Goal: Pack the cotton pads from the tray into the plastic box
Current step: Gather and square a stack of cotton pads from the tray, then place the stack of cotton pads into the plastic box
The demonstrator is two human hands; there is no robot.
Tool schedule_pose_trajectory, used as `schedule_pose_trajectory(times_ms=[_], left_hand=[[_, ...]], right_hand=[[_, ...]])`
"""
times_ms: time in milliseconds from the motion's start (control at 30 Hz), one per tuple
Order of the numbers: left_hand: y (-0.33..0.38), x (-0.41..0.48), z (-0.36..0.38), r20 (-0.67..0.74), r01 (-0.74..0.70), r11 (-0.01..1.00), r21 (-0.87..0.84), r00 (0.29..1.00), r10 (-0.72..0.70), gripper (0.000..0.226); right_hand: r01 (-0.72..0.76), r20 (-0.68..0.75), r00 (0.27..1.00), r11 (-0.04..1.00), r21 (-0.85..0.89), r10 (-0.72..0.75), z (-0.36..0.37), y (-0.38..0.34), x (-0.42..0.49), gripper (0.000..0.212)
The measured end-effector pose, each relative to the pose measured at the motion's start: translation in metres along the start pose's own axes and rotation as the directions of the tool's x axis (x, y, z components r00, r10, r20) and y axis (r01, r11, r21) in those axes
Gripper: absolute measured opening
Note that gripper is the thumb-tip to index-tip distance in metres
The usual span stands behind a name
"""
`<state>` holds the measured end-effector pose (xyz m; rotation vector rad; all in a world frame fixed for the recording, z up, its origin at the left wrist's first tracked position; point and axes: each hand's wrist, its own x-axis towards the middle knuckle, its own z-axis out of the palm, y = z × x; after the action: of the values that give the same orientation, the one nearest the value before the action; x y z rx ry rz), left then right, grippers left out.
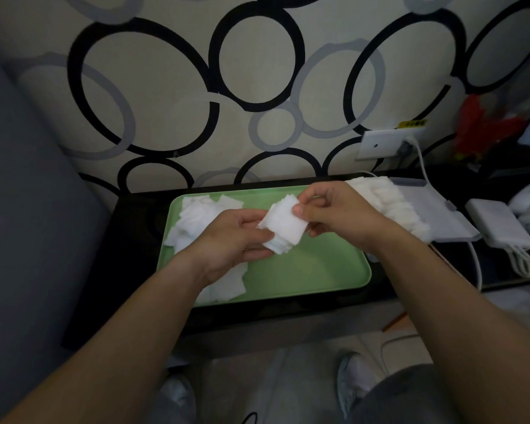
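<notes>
Cotton pads (283, 226), soft white squares gathered into a thick stack, are held between both hands: the left hand (231, 240) curls its fingers round the stack's lower end, and the right hand (340, 215) pinches its upper corner with thumb and fingertips. Left of and beneath that grip, loose pads (196, 214) lie scattered on the smooth, round-cornered green tray (318, 270), some hidden under the left wrist. Right of the grip, behind the right hand, the pale plastic box (432, 215) holds a fluffy row of pads (392, 203), its near end cut off by the right forearm.
</notes>
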<state>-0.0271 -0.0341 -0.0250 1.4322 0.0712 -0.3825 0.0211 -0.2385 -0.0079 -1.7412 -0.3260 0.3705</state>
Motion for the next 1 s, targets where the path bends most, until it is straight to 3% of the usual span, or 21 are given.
schedule_pose_trajectory(times_ms=[400, 633, 733, 867, 1000], left_hand=[[-0.002, 0.001, 0.008, 0.018, -0.028, 1.000, 0.006, 0.999, 0.028, 0.032], [0.001, 0.010, 0.022, 0.015, -0.025, 1.000, -0.013, 1.000, 0.025, 0.036], [-0.001, 0.017, 0.035, -0.022, -0.060, 0.997, 0.051, 0.998, 0.061, 0.032], [-0.002, 0.030, 0.055, -0.067, -0.097, 0.991, 0.089, 0.992, 0.103, 0.035], [-0.005, 0.040, 0.072, -0.048, -0.137, 0.985, 0.109, 0.989, 0.143, 0.035]], right_hand=[[0.082, -0.093, 0.990, 0.966, -0.244, -0.107, 0.005, 0.004, 0.004, 0.012], [0.087, -0.242, 0.949, 0.908, -0.410, -0.200, -0.006, 0.014, 0.003, 0.021], [0.047, -0.261, 0.954, 0.933, -0.356, -0.147, -0.012, 0.017, -0.001, 0.035], [-0.020, -0.139, 0.990, 0.987, -0.160, -0.003, -0.032, 0.019, -0.010, 0.038], [0.034, -0.098, 0.993, 0.965, -0.260, -0.062, -0.055, 0.015, -0.023, 0.031]])
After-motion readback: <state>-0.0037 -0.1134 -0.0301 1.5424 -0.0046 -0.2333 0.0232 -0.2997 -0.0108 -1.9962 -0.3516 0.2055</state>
